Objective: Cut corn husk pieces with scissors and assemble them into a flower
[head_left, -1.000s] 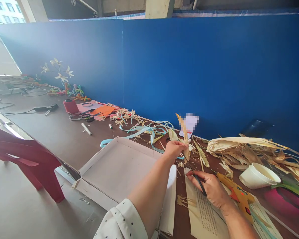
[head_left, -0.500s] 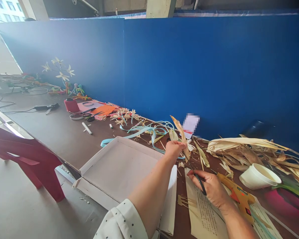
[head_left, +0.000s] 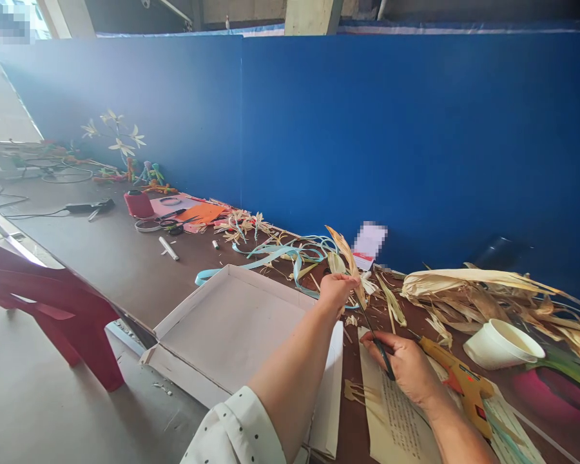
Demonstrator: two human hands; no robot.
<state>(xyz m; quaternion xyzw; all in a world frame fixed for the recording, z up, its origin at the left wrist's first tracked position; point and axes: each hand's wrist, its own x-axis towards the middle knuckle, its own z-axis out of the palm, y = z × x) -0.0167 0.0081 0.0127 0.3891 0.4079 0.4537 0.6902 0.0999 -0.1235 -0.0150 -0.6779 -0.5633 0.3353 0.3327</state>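
My left hand (head_left: 336,291) pinches a dried corn-husk strip (head_left: 348,261) and holds it upright above the brown table (head_left: 106,258). My right hand (head_left: 406,370) is closed round the black handles of scissors (head_left: 374,335), whose blades point up at the base of the strip. That hand rests over a printed sheet of paper (head_left: 396,419). Small husk cuttings (head_left: 355,390) lie on the table beside the sheet.
A shallow white cardboard tray (head_left: 232,322) lies left of my hands. At right are an orange glue gun (head_left: 459,380), a white cup (head_left: 502,345) and a pile of dried husks (head_left: 483,290). Blue ribbon (head_left: 270,254), more scissors (head_left: 171,225) and a red chair (head_left: 53,309) are at left. A blue wall (head_left: 367,129) backs the table.
The husk strip has tilted leftward in my left hand, and my right hand with the scissors has shifted slightly left toward its base.
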